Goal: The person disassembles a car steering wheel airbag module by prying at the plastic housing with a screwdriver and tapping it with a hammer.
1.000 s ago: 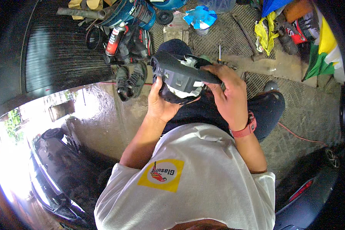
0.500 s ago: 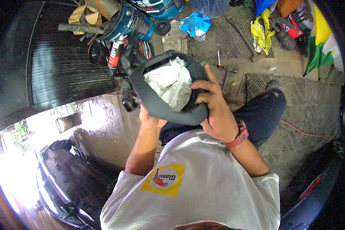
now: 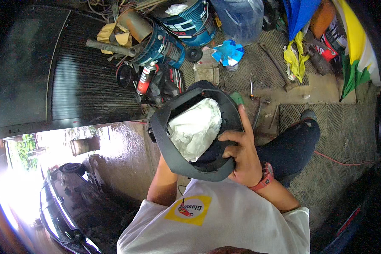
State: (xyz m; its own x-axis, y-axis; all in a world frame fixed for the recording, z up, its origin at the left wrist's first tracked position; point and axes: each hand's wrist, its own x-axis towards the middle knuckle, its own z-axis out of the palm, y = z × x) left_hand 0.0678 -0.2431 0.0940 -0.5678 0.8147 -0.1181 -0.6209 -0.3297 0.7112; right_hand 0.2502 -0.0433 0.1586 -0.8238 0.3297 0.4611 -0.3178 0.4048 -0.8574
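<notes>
In the head view, I see a black hollow part [image 3: 169, 158] mid-frame, a crumpled white wad [image 3: 197, 129] inside it. The right hand [image 3: 243, 154] is clamped on its right rim, 2 fingers curled into the opening; the left forearm [image 3: 161, 186] reaches behind, so I can't tell how the left hand grips. The part looks light, stiff and slightly slick, best held by opposite walls; the wad seems soft.

The dark grey, hollow cover [image 3: 166, 146] was held by hand, and its wide opening faced up. Inside lay a crumpled white sheet [image 3: 194, 129].
</notes>
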